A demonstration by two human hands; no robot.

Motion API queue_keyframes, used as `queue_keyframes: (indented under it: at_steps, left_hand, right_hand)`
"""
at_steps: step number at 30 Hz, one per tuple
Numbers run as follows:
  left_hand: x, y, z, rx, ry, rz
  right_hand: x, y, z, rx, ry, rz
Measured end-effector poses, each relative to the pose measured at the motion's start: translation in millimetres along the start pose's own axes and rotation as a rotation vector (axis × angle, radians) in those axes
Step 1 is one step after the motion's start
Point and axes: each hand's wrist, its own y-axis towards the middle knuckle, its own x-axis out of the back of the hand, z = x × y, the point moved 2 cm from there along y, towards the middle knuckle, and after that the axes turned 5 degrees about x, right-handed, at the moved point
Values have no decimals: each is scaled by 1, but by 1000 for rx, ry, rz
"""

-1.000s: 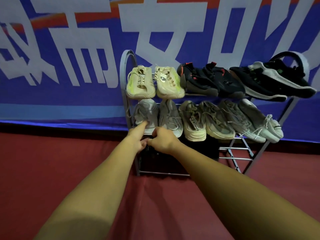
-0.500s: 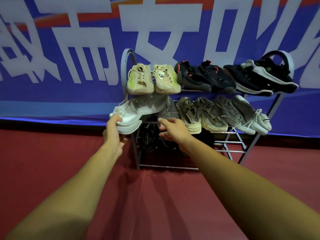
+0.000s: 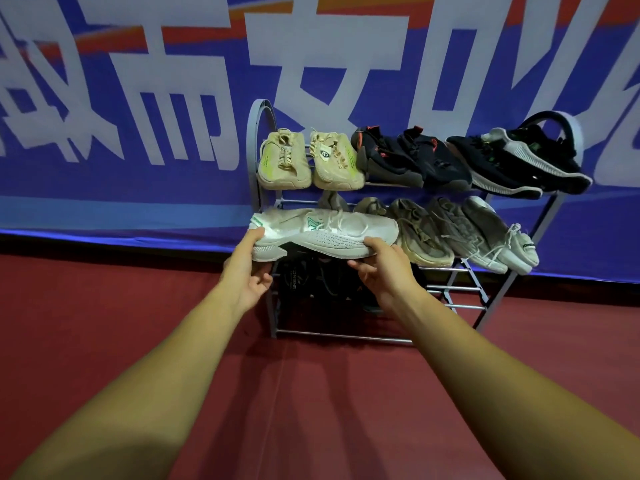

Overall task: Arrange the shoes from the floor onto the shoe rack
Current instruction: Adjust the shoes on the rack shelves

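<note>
A white mesh sneaker (image 3: 322,233) with a green logo lies sideways in the air in front of the middle shelf of a grey metal shoe rack (image 3: 505,292). My left hand (image 3: 247,271) grips its heel end from below. My right hand (image 3: 381,265) holds the toe end, thumb on the upper. The top shelf carries a beige pair (image 3: 308,161) and black sneakers (image 3: 464,161). Grey and cream sneakers (image 3: 460,233) fill the middle shelf to the right. Dark shoes (image 3: 311,278) sit on the lower shelf, mostly hidden behind my hands.
The rack stands against a blue banner (image 3: 121,98) with large white characters. Dark red floor (image 3: 311,410) spreads in front of the rack and to both sides. The right part of the lower shelf rails (image 3: 457,296) shows bare bars.
The white sneaker came off the middle shelf's left end, swung out sideways, and now hangs level between both hands. My right hand moved from the shelf onto its toe.
</note>
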Motion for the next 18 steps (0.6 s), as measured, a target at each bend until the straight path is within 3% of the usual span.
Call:
queue_keyframes:
  at_steps: [4,10,18]
  left_hand:
    - [-25,-4,24,2,70,-12]
    - [-76,-16,45,28,154,169]
    - [-77,-2,29,-30,171,74]
  right_hand:
    - [3,-3,3,13,81,-86]
    - [-7,-11,-2,-1,145,-58]
    - [-9,-6,5,17,-169,54]
